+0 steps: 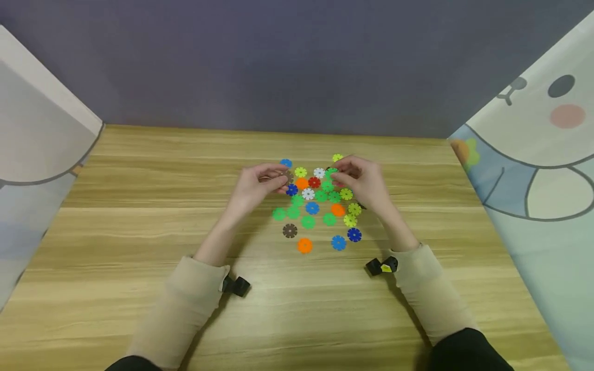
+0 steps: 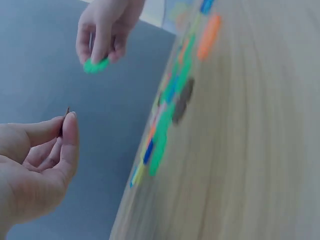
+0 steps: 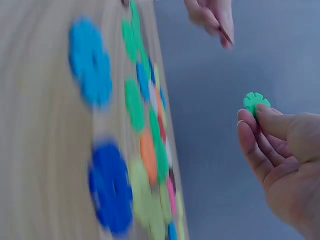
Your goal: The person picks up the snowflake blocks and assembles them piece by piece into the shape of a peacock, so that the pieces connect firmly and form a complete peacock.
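Note:
Between thumb and fingers, my left hand (image 1: 261, 184) pinches a brown notched disc (image 1: 288, 176), seen nearly edge-on in the left wrist view. My right hand (image 1: 364, 181) pinches a green notched disc (image 3: 255, 102) by its edge. Both hands are raised above the table, and the two held discs are apart, facing each other across a gap. Below them lie several flat snowflake-like discs in green, orange, blue, yellow, white and red, among them a red disc (image 1: 314, 182) and a white disc (image 1: 308, 194).
Nearest to me on the wooden table (image 1: 139, 232) lie an orange disc (image 1: 304, 246), a light blue disc (image 1: 339, 242), a dark blue disc (image 1: 355, 235) and another brown disc (image 1: 290, 230). A grey wall (image 1: 278, 67) stands behind the table, with cartoon-printed panels (image 1: 557, 154) at the sides.

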The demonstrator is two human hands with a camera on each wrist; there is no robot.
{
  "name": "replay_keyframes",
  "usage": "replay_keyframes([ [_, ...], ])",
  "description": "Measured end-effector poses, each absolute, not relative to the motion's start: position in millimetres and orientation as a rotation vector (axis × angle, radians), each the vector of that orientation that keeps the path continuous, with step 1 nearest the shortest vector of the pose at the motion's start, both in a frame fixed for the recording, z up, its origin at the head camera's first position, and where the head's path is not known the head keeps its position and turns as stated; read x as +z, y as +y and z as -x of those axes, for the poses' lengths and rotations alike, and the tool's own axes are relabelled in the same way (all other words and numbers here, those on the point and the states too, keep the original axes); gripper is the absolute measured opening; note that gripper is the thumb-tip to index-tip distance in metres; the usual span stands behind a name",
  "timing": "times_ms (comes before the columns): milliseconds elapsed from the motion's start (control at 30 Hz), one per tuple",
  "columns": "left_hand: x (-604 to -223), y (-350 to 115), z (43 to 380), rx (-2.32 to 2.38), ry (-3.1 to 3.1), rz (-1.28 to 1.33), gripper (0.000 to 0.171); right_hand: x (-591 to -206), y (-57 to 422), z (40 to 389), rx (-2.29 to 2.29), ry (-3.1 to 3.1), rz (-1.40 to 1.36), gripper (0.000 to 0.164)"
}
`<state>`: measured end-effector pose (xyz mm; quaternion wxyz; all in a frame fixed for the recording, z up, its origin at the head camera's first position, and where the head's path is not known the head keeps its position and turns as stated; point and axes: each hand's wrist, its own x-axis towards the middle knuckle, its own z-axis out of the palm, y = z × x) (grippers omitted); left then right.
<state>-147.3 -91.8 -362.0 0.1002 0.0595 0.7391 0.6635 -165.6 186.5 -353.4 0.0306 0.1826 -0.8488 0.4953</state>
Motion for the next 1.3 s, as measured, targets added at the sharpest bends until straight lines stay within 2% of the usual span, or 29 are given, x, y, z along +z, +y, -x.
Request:
replay_keyframes([
  [167,-355,-82,136,2.116,2.028,-0.116,0.034,-351,166,150,1.579,-2.577,-0.609,0.015],
  [400,-348,-74,126,2.127,2.001,-0.118,0.027,-354,151,141,1.611,-2.513,-0.657,0.013],
  [1300,-349,-66,119,2.12,2.007,-0.083,0.027,-355,144,131,1.328,-2.37,-0.92,0.002],
])
